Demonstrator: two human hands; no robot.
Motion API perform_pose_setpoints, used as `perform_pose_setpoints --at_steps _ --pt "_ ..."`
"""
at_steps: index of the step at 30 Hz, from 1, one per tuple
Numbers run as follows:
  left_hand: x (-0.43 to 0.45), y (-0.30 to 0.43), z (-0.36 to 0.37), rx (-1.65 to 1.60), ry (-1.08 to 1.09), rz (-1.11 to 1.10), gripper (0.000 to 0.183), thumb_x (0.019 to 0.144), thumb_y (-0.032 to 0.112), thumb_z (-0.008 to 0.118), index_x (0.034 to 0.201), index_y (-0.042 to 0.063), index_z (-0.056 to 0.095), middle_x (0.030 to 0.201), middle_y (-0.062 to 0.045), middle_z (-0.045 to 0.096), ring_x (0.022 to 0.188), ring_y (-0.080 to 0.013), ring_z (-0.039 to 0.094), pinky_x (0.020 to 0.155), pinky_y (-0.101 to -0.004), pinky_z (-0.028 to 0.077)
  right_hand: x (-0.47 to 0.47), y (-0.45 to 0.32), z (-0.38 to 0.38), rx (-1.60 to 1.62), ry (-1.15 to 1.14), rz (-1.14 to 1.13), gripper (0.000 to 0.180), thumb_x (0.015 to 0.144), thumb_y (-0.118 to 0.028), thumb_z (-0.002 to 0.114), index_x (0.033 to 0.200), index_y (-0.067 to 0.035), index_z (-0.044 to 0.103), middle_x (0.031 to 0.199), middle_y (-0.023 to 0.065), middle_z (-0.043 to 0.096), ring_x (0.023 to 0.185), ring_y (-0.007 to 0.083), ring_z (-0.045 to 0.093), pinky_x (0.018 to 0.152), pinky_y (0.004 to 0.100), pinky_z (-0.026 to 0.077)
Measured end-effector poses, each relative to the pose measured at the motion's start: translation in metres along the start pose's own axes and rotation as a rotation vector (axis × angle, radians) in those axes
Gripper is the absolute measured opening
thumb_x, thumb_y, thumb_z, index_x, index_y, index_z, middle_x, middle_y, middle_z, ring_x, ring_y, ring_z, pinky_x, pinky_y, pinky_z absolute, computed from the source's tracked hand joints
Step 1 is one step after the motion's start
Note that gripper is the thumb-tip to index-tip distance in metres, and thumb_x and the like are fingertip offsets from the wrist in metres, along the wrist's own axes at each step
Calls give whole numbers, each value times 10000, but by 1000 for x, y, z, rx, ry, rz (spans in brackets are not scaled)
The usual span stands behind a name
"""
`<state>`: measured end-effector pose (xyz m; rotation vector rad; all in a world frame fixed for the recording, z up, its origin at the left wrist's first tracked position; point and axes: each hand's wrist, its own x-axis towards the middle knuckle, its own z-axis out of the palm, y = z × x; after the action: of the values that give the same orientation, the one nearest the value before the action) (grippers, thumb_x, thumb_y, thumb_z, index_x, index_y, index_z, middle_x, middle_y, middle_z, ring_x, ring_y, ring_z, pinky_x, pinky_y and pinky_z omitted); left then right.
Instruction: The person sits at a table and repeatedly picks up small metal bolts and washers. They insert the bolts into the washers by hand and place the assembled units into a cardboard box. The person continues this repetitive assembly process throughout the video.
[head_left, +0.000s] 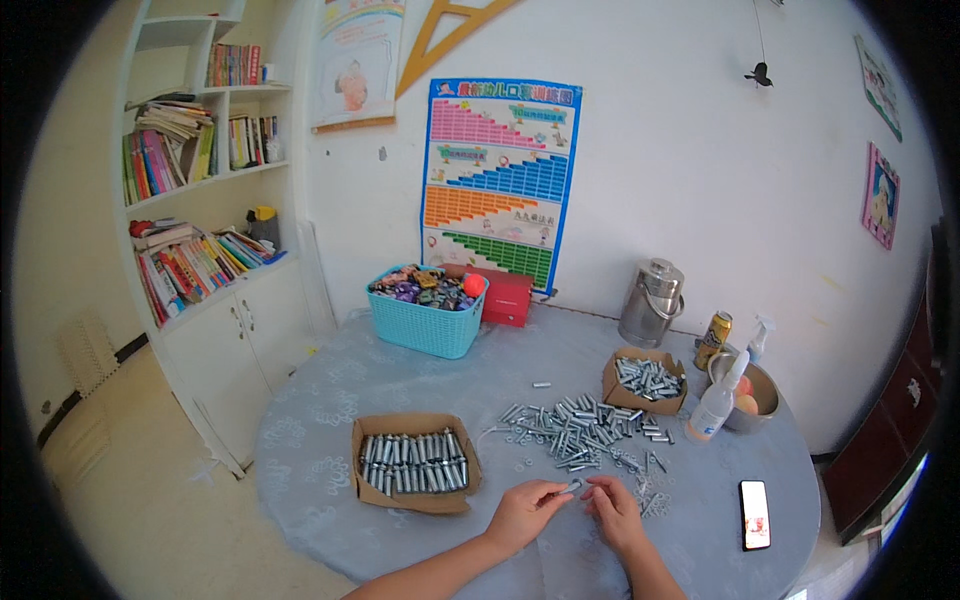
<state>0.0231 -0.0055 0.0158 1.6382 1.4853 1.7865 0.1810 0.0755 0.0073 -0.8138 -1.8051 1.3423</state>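
Note:
My left hand (527, 511) pinches a small metal bolt part (572, 486) between thumb and fingertips. My right hand (613, 511) is just right of it, fingers apart and close to the part's end; whether it touches or holds anything there is too small to tell. Beyond both hands lies a loose pile of metal sleeves and bolts (581, 427), with small washers or nuts (655, 504) beside my right hand. To the left, a cardboard box (416, 504) holds metal expansion bolts in rows. A smaller cardboard box (643, 403) behind the pile holds loose metal sleeves.
The round table wears a grey cloth (315, 480). A phone (755, 515) lies at right. Near the right rim stand a spray bottle (712, 411), a metal bowl (769, 390) with fruit, a can (713, 340) and a metal flask (651, 304). A turquoise basket (424, 330) and red box (508, 300) stand behind.

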Motion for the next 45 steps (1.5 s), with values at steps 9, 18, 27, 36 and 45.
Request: perform_pose_setpoints --at_steps 9,18,27,36,45 --pt "23 56 -76 603 90 129 148 771 171 579 828 41 624 782 -127 607 731 -296 583 631 -382 463 2 2 -14 -229 95 -59 213 873 -159 493 1015 -30 584 808 76 645 686 124 593 634 253 466" --pt "-22 -5 -152 1008 151 -251 135 706 162 644 773 45 628 723 -144 613 694 -312 591 607 -398 463 2 3 -13 -218 104 -100 208 864 -162 508 993 -25 596 807 94 646 721 150 613 648 256 468" --pt "-19 0 -145 948 30 -309 173 647 203 695 689 48 631 683 -127 613 677 -301 594 594 -396 463 4 13 -19 -221 111 -128 189 858 -134 508 978 -19 598 822 99 638 715 153 598 642 260 467" --pt "-7 25 -144 1232 -125 -85 110 675 111 623 668 4 600 728 -137 598 757 -314 523 673 -394 441 5 15 -18 -302 116 -198 175 826 -167 556 942 -53 621 844 126 631 727 249 612 645 306 475" --pt "38 19 -35 835 -384 198 83 725 93 564 704 13 571 732 -137 577 786 -310 525 676 -405 438 4 0 -28 -359 241 -189 172 837 -110 535 960 -13 606 811 92 640 731 144 602 654 252 464"
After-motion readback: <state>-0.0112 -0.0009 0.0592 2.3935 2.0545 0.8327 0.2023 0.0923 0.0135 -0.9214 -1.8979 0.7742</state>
